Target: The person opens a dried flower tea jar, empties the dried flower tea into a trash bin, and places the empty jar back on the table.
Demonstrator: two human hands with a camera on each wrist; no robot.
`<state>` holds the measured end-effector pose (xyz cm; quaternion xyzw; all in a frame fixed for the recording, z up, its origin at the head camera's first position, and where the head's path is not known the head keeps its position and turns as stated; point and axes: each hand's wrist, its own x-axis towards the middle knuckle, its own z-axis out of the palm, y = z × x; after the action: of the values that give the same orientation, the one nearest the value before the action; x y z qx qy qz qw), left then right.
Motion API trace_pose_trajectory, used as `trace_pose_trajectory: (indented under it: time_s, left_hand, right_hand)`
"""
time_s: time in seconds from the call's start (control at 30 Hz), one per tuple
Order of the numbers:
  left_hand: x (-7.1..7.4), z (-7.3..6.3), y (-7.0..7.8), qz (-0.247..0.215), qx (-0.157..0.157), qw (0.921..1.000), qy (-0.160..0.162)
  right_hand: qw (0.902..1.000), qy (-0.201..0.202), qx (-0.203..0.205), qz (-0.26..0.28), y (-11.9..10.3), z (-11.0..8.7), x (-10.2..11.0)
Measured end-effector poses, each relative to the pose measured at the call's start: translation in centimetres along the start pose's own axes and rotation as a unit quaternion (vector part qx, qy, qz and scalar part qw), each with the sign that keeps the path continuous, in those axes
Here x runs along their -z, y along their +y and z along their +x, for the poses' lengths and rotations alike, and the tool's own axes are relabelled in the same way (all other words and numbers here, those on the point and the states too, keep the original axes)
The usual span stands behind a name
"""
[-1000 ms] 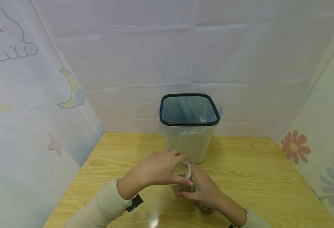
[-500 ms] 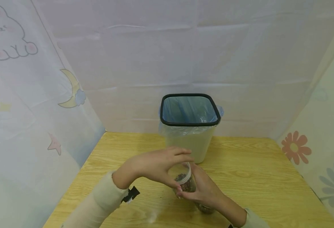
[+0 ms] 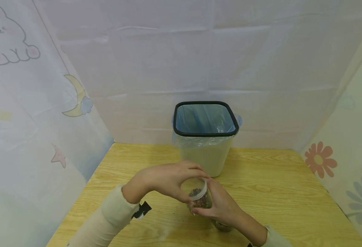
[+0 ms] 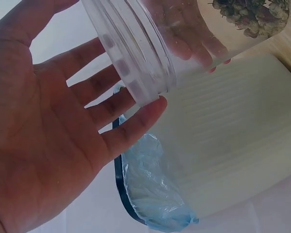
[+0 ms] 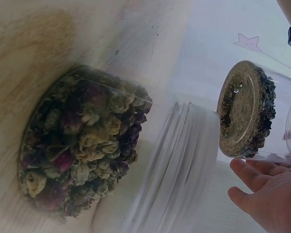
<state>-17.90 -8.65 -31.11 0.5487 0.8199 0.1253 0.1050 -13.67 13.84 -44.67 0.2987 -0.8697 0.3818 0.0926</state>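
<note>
A clear jar of dried flower buds stands tilted between the two hands in the head view, just in front of the bin. My right hand grips its side, thumb and fingers on opposite sides. Fingers and thumb of my left hand curl round the jar's clear screw lid. In the left wrist view the left fingers spread along the lid, and right fingers show through the jar wall. A second lidded jar holding dried rosebuds stands near the right wrist, mostly hidden by it in the head view.
Behind the hands is a white waste bin with a black rim and a blue plastic liner. The wooden table is bounded by patterned sheets at the back and sides. Small dark specks lie on the tabletop.
The left hand has turned and loosened its fingers on the lid, then closed its thumb and fingers round it again. The right hand keeps holding the jar in the same place.
</note>
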Motion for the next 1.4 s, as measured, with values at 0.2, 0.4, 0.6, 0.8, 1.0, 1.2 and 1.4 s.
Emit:
trace_pose_trajectory:
  time_s: [0.2,0.4,0.6,0.8,1.0,1.2,1.4]
  left_hand:
    - [-0.2,0.1,0.3,0.019,0.015,0.9996,0.013]
    - [-0.4,0.1,0.8,0.038,0.058,0.9975,0.016]
    - [-0.7,0.3,1.3,0.058,0.103,0.9926,0.027]
    - [-1.0,0.5,1.9,0.088,0.139,0.9855,0.043]
    - [-1.3,0.7,2.4,0.104,0.173,0.9772,0.066]
    - [-1.4,0.6,2.4,0.101,0.189,0.9744,0.068]
    - [-1.4,0.5,2.4,0.095,0.19,0.9751,0.064]
  right_hand:
    - [1.0,-0.002,-0.006,0.001,-0.1,0.0,0.0]
    - [1.0,-0.002,-0.004,0.001,0.1,0.1,-0.1]
    - [0.9999,-0.007,-0.01,0.008,0.1,0.0,0.0]
    - [1.0,0.0,0.003,0.002,0.2,-0.1,0.0]
    - [1.0,-0.003,-0.005,0.0,0.0,-0.1,0.1]
    - [0.9999,-0.007,0.0,0.01,0.0,0.1,0.1]
    - [0.9999,-0.008,0.008,0.008,0.2,0.2,0.0]
